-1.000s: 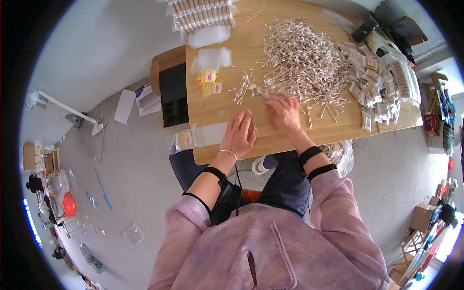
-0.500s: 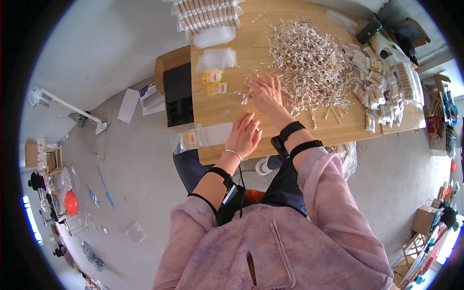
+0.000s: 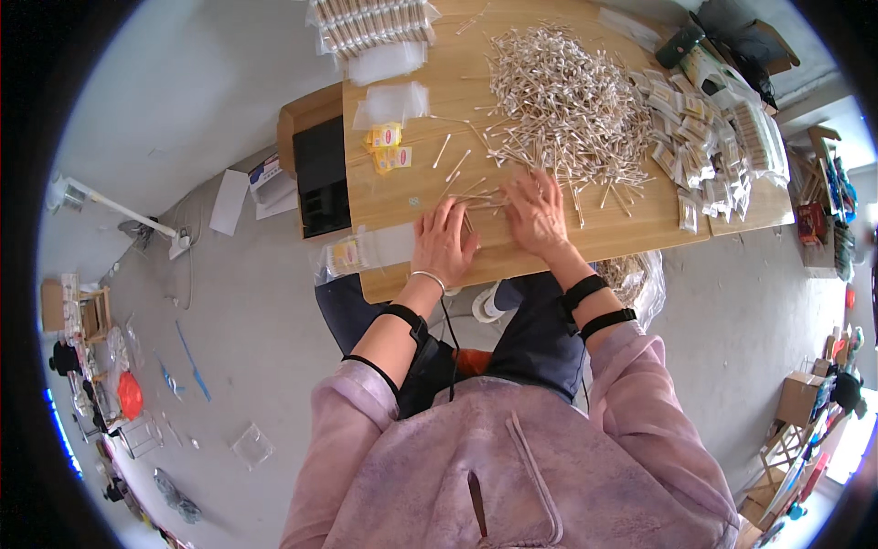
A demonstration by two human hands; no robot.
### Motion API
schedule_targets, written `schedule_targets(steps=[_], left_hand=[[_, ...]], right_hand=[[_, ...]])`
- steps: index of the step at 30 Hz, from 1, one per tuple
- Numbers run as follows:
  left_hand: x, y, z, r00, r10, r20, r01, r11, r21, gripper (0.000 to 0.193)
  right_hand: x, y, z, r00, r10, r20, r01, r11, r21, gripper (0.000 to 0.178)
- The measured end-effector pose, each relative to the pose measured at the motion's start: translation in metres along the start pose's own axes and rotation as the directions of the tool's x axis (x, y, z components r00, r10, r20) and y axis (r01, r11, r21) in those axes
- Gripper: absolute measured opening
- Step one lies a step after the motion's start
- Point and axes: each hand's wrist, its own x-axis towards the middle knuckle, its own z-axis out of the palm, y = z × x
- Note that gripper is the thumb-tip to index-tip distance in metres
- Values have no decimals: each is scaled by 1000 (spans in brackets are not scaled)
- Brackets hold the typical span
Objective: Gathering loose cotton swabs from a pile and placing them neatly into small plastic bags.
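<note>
Swabs [image 3: 477, 196] now lie between our left hand [image 3: 442, 242] and pulled-back right hand [image 3: 536, 214], so gathering's seemingly on, but we can't tell either grip.

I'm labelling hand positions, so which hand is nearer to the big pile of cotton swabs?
Right. The right hand is just below the near edge of the pile; the left hand is farther off, below and left of it.
</note>
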Motion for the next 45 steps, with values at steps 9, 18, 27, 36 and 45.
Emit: schedule_targets(steps=[9, 18, 27, 36, 45], left_hand=[[0, -8, 6, 996, 34, -85, -35, 999, -10, 66], [7, 0, 5, 994, 103, -49, -103, 995, -5, 65], [40, 0, 19, 996, 31, -83, -30, 999, 14, 44], [7, -25, 13, 985, 7, -174, -32, 990, -138, 17], [-27, -15, -6, 941, -14, -338, 48, 995, 92, 25]], right_hand=[[-21, -16, 0, 987, 103, -125, -98, 994, 46, 46], [-23, -21, 13, 955, 218, -204, -209, 976, 64, 43], [-20, -22, 12, 957, 244, -160, -243, 970, 23, 40], [-21, -15, 19, 899, 385, -209, -375, 923, 84, 24], [-20, -15, 18, 850, 456, -264, -442, 890, 114, 14]])
